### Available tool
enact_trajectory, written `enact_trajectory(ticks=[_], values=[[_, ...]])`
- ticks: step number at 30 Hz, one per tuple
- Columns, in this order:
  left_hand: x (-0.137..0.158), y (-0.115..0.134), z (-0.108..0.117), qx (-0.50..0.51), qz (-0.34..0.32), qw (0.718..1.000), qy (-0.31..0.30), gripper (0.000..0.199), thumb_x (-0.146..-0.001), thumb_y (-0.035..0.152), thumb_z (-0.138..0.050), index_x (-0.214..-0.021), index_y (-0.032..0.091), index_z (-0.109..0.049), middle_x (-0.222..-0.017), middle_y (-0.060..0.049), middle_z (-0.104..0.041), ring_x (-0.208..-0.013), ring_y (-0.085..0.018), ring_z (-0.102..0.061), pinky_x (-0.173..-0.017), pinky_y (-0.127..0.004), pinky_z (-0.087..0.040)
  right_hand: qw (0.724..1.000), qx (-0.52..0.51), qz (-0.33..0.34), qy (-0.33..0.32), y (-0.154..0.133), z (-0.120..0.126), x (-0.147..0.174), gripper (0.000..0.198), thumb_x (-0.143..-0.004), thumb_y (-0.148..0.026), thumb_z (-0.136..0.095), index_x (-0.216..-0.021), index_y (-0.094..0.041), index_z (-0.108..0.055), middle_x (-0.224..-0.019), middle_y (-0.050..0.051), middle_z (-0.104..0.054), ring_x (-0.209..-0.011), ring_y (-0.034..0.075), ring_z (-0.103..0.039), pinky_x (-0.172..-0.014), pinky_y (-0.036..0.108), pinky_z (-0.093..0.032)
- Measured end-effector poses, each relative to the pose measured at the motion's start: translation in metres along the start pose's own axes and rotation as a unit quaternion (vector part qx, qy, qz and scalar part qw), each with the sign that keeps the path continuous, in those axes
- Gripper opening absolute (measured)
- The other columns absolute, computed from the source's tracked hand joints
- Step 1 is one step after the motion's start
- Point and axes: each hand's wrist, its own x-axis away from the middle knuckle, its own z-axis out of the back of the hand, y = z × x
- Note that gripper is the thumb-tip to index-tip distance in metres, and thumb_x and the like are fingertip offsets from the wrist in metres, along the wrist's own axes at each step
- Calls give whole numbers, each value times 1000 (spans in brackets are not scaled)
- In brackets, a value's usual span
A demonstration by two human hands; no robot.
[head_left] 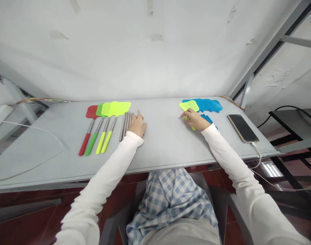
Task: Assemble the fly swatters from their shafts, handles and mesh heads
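Note:
My left hand is closed on a metal rod whose upper end pokes out past the fingers. Right beside it lies a row of several bare metal rods. My right hand is bent over a yellow-green plastic handle, fingers curled around it and partly hiding it. Just above that hand sits a yellow-green fly swatter head, in front of several blue swatter heads. Several blue handles lie to its right.
Several assembled fly swatters lie at left: a red one, a green one and yellow-green ones. A phone with a white charging cable rests at the right of the grey table. A wall stands behind.

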Motion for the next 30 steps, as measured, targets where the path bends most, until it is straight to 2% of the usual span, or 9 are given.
enact_trajectory(ticks=[3, 7, 11, 14, 18, 20, 24, 27, 30], values=[[-3, 7, 0, 34, 6, 999, 8, 44, -78, 16, -55, -121, 7, -47, -124, -21, -48, -119, -31, -51, -104, -44, -40, 999, -25, 36, 12, -5, 0, 1, 33, -81, -14, -53, -114, -15, -56, -109, 12, -50, -98, 21, -55, -90, 35, -46], [-13, 15, 0, 80, 23, 996, -14, 51, -74, 9, -56, -124, 5, -45, -120, -21, -53, -122, -30, -50, -105, -44, -39, 998, 62, -15, 21, -4, 0, 4, 34, -78, -32, -64, -106, -14, -57, -108, 15, -54, -101, 28, -53, -92, 42, -43], [-19, 27, -2, 200, 36, 978, -37, 57, -69, 9, -63, -124, 9, -48, -116, -16, -60, -113, -26, -56, -103, -42, -41, 995, 98, -34, -9, 0, 0, 4, 22, -83, -35, -59, -92, -16, -61, -97, 13, -59, -90, 25, -55, -85, 38, -43], [-16, 38, -6, 384, 80, 916, -78, 58, -68, 10, -67, -123, 12, -49, -111, -13, -64, -92, -19, -64, -92, -37, -48, 998, 65, 15, -10, -4, -2, 2, 19, -87, -33, -54, -93, -16, -61, -91, 10, -60, -84, 21, -56, -78, 32, -42], [-9, 48, -9, 612, 162, 748, -200, 38, -72, 9, -66, -108, 7, -55, -87, -9, -68, -71, -12, -62, -77, -29, -52, 996, 28, 79, 3, -15, -6, 0, 20, -90, -33, -52, -96, -17, -62, -88, 8, -61, -79, 18, -57, -72, 29, -41], [-7, 50, -8, 668, 157, 692, -224, 23, -73, 9, -66, -95, 7, -60, -83, -7, -67, -71, -10, -62, -79, -29, -53, 995, 16, 99, 14, -19, -7, -1, 22, -92, -34, -49, -98, -17, -62, -88, 8, -61, -79, 18, -57, -71, 28, -40], [-4, 49, -7, 734, 115, 654, -141, 24, -72, 7, -69, -95, 10, -64, -84, -2, -63, -80, -10, -63, -94, -35, -52, 994, -6, 106, 39, -22, -6, -1, 25, -95, -33, -44, -103, -17, -61, -90, 8, -63, -81, 18, -58, -72, 28, -41], [-4, 48, -8, 753, 98, 647, -67, 26, -70, 5, -69, -94, 12, -65, -85, 0, -60, -82, -8, -63, -100, -37, -50, 993, -3, 101, 54, -22, -5, -1, 27, -96, -35, -43, -104, -17, -61, -91, 9, -63, -81, 18, -58, -73, 29, -41], [-4, 49, -10, 754, 97, 648, -47, 21, -70, 4, -69, -89, 13, -65, -85, 0, -60, -81, -8, -62, -99, -37, -52, 993, -1, 99, 70, -22, -5, -1, 28, -96, -37, -42, -105, -18, -61, -92, 9, -63, -83, 19, -57, -74, 31, -40]])
